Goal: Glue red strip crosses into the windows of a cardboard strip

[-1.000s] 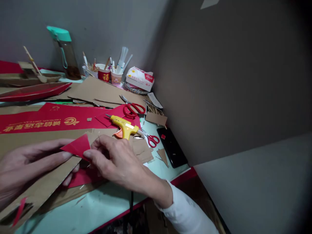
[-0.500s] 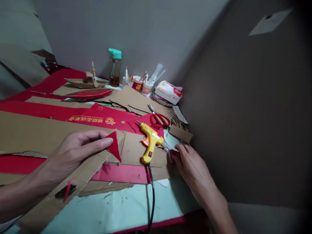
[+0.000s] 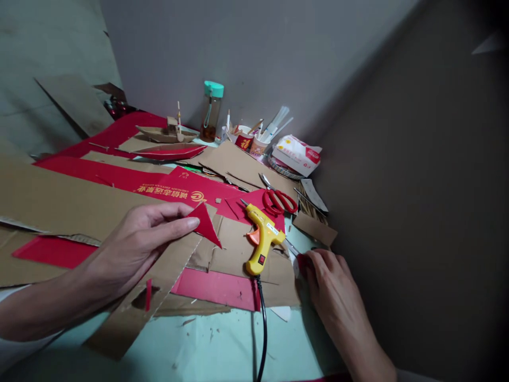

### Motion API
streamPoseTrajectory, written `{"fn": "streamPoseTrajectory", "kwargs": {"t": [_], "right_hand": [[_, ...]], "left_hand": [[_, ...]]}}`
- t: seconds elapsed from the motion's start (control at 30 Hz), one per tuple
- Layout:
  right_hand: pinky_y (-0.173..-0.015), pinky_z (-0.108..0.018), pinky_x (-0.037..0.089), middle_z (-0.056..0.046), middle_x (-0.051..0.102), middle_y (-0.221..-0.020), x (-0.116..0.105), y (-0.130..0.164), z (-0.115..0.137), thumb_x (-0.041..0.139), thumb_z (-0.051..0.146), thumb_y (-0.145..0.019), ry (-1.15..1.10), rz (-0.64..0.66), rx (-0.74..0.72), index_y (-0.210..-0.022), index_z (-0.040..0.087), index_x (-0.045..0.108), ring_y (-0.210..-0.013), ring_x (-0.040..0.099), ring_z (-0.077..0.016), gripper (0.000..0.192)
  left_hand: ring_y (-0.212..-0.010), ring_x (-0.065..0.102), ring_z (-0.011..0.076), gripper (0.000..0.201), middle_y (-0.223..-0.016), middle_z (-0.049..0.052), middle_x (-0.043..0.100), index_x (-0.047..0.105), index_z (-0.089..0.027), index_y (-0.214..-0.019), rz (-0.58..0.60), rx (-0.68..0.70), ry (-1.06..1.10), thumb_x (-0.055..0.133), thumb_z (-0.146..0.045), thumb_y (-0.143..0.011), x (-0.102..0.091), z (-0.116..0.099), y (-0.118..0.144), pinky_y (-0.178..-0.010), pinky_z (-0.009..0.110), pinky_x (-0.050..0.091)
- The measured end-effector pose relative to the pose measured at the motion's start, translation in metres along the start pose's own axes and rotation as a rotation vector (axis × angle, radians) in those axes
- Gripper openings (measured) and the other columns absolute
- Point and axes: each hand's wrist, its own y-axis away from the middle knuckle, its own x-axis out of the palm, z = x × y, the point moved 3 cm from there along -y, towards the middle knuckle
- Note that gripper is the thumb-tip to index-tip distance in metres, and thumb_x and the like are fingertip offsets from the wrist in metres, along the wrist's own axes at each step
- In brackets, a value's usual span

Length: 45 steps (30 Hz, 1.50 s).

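My left hand point(image 3: 147, 244) pinches a red cardboard triangle point(image 3: 205, 225) between thumb and fingers above the table. Under that hand runs a brown cardboard strip point(image 3: 167, 273) with a hole and a narrow red sliver across it; whether the hand also grips it, I cannot tell. A yellow glue gun point(image 3: 265, 236) lies on its side between my hands, a clear glue stick poking out at its rear. Just beyond that stick, my right hand point(image 3: 334, 281) has its fingers curled on something small and dark red, mostly hidden by them.
Red-handled scissors point(image 3: 280, 201) lie behind the glue gun. Its black cord point(image 3: 264, 323) hangs toward the front edge. Cardboard sheets point(image 3: 75, 196) cover the left. Farther back stand a model boat point(image 3: 167, 133), a red boat hull point(image 3: 175, 152), a bottle point(image 3: 210, 114), cups point(image 3: 243, 139) and a tissue pack point(image 3: 296, 154).
The view has swung left, so everything sits farther right in the picture. My left hand still holds the red triangle; my right hand stays beside the rear of the glue gun.
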Motion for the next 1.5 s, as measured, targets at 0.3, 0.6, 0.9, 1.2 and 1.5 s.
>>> {"fn": "streamPoseTrajectory", "kwargs": {"t": [0.3,0.6,0.9,1.2,1.5], "right_hand": [[-0.069,-0.038,0.056,-0.014,0.072,-0.106,0.004,0.003,-0.004,0.040,0.013,-0.103,-0.034,0.024,0.022,-0.104,0.021,0.067,-0.082,0.071,-0.0275,0.028],[-0.079,-0.043,0.061,-0.020,0.076,-0.116,-0.005,0.009,-0.013,0.041,0.012,-0.097,-0.029,-0.049,0.015,-0.116,0.016,0.065,-0.092,0.074,-0.0305,0.031],[-0.066,-0.030,0.064,-0.011,0.077,-0.114,-0.063,0.029,-0.009,0.057,0.032,-0.103,-0.581,-0.211,0.244,-0.133,0.028,0.059,-0.089,0.079,-0.0251,0.031],[-0.075,-0.033,0.058,-0.006,0.074,-0.110,-0.082,-0.041,0.097,0.083,0.044,-0.087,-0.999,0.207,-0.144,-0.115,0.025,0.071,-0.086,0.070,-0.0221,0.036],[-0.062,-0.028,0.046,0.000,0.074,-0.090,-0.078,-0.065,0.116,0.079,0.050,-0.090,-0.991,0.253,-0.286,-0.105,0.025,0.078,-0.076,0.068,-0.0173,0.029]], "left_hand": [[-0.063,0.063,0.0172,0.026,-0.065,0.001,0.069,0.076,-0.023,-0.059,-0.055,-0.018,-0.117,0.086,-0.044,-0.049,0.001,-0.005,-0.003,-0.053,0.024,0.050],[-0.067,0.063,0.0183,0.029,-0.066,0.000,0.067,0.071,-0.023,-0.057,-0.109,0.002,-0.160,0.085,-0.048,-0.049,-0.001,-0.005,-0.001,-0.055,0.024,0.051],[-0.066,0.065,0.0156,0.026,-0.068,0.001,0.075,0.077,-0.020,-0.064,-0.068,-0.011,-0.017,0.091,-0.038,-0.053,0.000,-0.003,-0.002,-0.054,0.021,0.053],[-0.059,0.069,0.0129,0.024,-0.066,-0.001,0.078,0.080,-0.019,-0.068,-0.056,0.014,0.138,0.093,-0.027,-0.049,0.000,-0.006,-0.005,-0.051,0.018,0.058],[-0.042,0.067,0.0135,0.022,-0.050,0.001,0.074,0.074,-0.016,-0.053,-0.117,-0.091,0.190,0.088,-0.025,-0.038,0.005,-0.016,-0.005,-0.039,0.018,0.055]]}}
